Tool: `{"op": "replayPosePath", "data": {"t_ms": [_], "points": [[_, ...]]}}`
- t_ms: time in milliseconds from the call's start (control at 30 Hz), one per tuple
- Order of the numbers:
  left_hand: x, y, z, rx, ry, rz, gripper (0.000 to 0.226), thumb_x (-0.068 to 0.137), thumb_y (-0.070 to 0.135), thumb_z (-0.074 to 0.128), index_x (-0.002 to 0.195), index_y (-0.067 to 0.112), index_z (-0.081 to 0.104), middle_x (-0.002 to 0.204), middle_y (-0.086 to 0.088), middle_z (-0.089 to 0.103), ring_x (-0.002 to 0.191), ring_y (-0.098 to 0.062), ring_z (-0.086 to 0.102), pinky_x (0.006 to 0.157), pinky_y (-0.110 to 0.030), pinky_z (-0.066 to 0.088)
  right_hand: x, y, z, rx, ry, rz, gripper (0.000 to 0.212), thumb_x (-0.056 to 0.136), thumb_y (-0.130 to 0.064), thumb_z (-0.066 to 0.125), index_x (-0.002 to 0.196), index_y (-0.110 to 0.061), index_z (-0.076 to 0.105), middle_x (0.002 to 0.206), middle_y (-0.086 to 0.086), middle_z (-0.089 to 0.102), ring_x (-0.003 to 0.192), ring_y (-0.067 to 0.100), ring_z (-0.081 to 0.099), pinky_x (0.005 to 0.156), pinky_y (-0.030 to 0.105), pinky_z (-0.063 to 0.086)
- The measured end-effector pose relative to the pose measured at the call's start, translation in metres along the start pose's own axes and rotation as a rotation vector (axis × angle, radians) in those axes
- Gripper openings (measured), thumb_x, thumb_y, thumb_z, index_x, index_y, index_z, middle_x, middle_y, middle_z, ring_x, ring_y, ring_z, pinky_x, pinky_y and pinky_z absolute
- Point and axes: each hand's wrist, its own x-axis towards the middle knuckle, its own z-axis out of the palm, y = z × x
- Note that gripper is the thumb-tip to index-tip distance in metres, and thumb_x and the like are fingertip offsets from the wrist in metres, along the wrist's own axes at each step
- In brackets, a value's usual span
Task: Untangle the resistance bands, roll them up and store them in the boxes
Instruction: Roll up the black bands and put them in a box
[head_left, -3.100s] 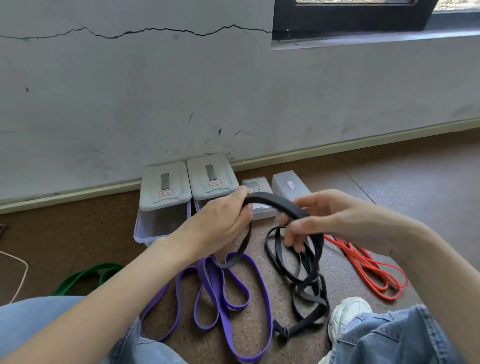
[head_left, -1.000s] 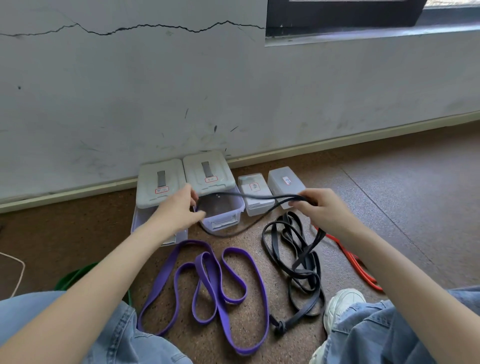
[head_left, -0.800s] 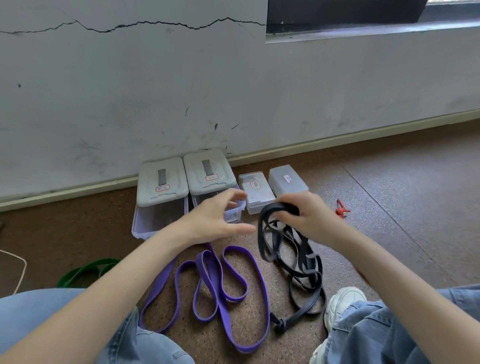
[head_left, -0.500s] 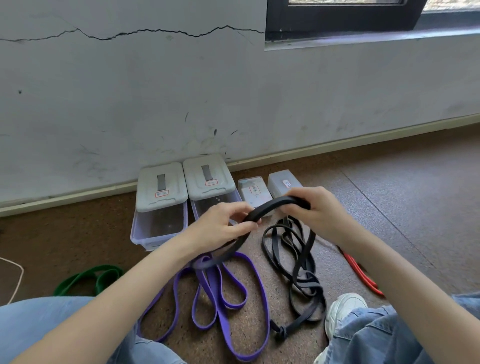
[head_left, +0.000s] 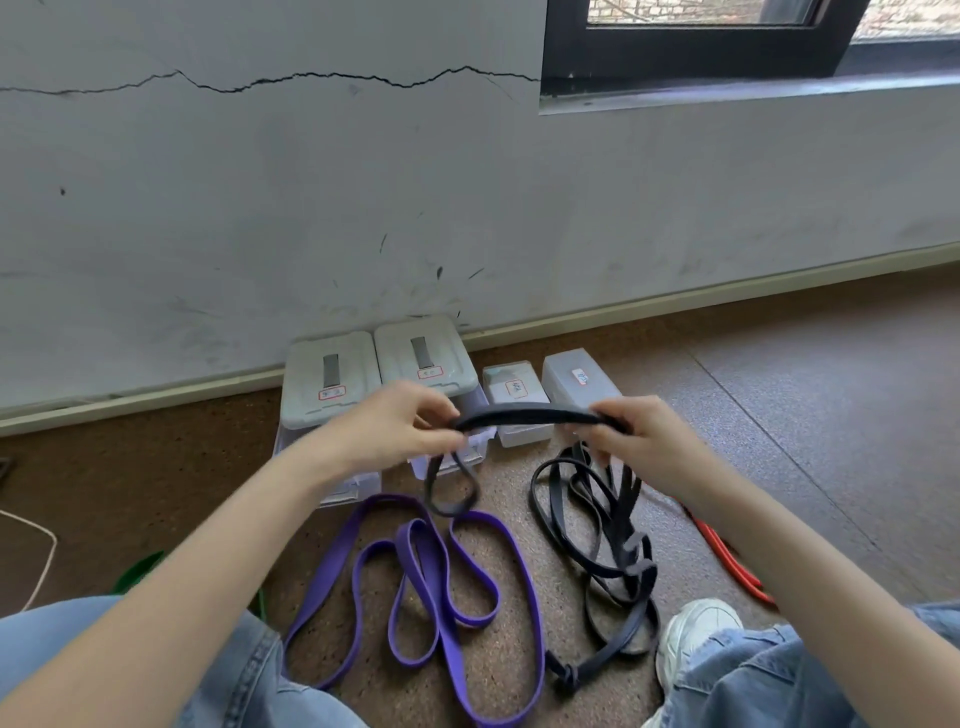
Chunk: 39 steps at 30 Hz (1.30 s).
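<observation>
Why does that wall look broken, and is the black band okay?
A long jagged crack runs across the wall beside the window. The black band has a knot near the white shoe.

You're on the floor of a bare indoor room, likely a gym or storage corner. Brown speckled cork-like floor; scuffed grey plaster wall at 12 o'clock with a long crack; dark-framed window at 1 o'clock; cream skirting board along the base.
</observation>
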Motion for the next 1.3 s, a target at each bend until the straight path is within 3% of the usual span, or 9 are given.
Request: {"op": "replayPosePath", "data": {"t_ms": [133,233,433,800,867,967,1067,1200,1300], "points": [[-0.008,0.024,-0.010,-0.207,-0.014,0.145,0.007,0.082,0.019,0.068,0.089,0.019,0.070,0.082,0.002,0.073,0.075,-0.010,0.067,0.071,-0.018,0.052,-0.002,0.007,0.012,-0.224,-0.384,0.077,0.033,0.085,-0.024,0.065,0.116,-0.012,0.063,0.109,0.003,0.068,0.089,0.006,0.062,0.084,0.021,0.050],[-0.006,0.032,0.009,0.010,-0.105,0.207,0.006,0.084,0.024,0.066,0.085,0.030,0.066,0.075,0.015,0.066,0.071,0.006,0.061,0.065,-0.007,0.044,-0.005,-0.004,0.017,0.163,-0.378,-0.017,0.070,0.075,-0.025,0.074,0.137,-0.025,0.042,0.130,-0.011,0.056,0.120,-0.003,0.050,0.102,0.017,0.039],[-0.002,0.024,0.024,0.048,-0.073,0.195,0.014,0.084,0.025,0.067,0.098,0.023,0.068,0.085,0.012,0.067,0.080,0.008,0.061,0.068,-0.004,0.045,-0.006,-0.025,0.021,0.297,-0.134,-0.235,0.023,0.085,-0.001,0.062,0.101,-0.018,0.056,0.082,0.003,0.064,0.073,0.005,0.061,0.070,0.017,0.047],[0.002,0.011,0.023,0.079,-0.090,0.037,0.015,0.082,0.024,0.069,0.097,0.022,0.071,0.085,0.009,0.069,0.079,-0.003,0.064,0.075,-0.017,0.052,-0.004,-0.016,0.007,0.216,0.114,-0.319,0.024,0.087,0.001,0.059,0.090,-0.023,0.059,0.071,-0.004,0.064,0.061,0.011,0.062,0.065,0.032,0.054],[-0.001,0.013,0.014,-0.010,-0.084,0.011,0.009,0.082,0.023,0.068,0.090,0.024,0.071,0.081,0.009,0.071,0.078,-0.002,0.064,0.072,-0.015,0.052,-0.004,-0.016,0.003,0.216,0.050,-0.295,0.025,0.088,0.001,0.056,0.094,-0.023,0.058,0.078,0.003,0.064,0.061,0.013,0.061,0.066,0.039,0.055],[-0.010,0.019,-0.005,-0.346,-0.098,-0.022,0.008,0.083,0.019,0.066,0.081,0.023,0.072,0.079,0.010,0.072,0.073,0.003,0.064,0.062,-0.007,0.046,-0.008,-0.019,-0.001,0.218,-0.196,-0.234,0.027,0.092,-0.002,0.051,0.107,-0.023,0.056,0.096,0.000,0.065,0.066,0.006,0.063,0.065,0.021,0.051],[-0.015,0.023,-0.007,-0.486,-0.154,-0.031,0.008,0.073,0.024,0.072,0.080,0.021,0.073,0.079,0.007,0.073,0.073,0.001,0.066,0.061,-0.007,0.046,-0.010,-0.023,-0.002,0.273,-0.325,-0.207,0.024,0.094,-0.006,0.048,0.110,-0.023,0.050,0.101,-0.001,0.065,0.074,0.009,0.065,0.069,0.022,0.051],[-0.014,0.025,0.001,-0.483,-0.181,-0.033,0.011,0.070,0.023,0.072,0.081,0.020,0.072,0.079,0.005,0.073,0.076,-0.003,0.067,0.065,-0.009,0.048,-0.014,-0.030,-0.001,0.375,-0.288,-0.189,0.023,0.086,-0.010,0.063,0.096,-0.025,0.050,0.083,0.003,0.058,0.076,0.020,0.065,0.072,0.032,0.054],[-0.012,0.024,0.006,-0.545,-0.205,-0.026,0.014,0.069,0.025,0.072,0.083,0.021,0.074,0.087,0.001,0.074,0.085,-0.009,0.069,0.070,-0.012,0.050,-0.015,-0.034,0.008,0.198,-0.190,-0.243,0.035,0.085,-0.012,0.066,0.102,-0.032,0.043,0.083,0.010,0.063,0.056,0.007,0.057,0.054,0.019,0.050]]}}
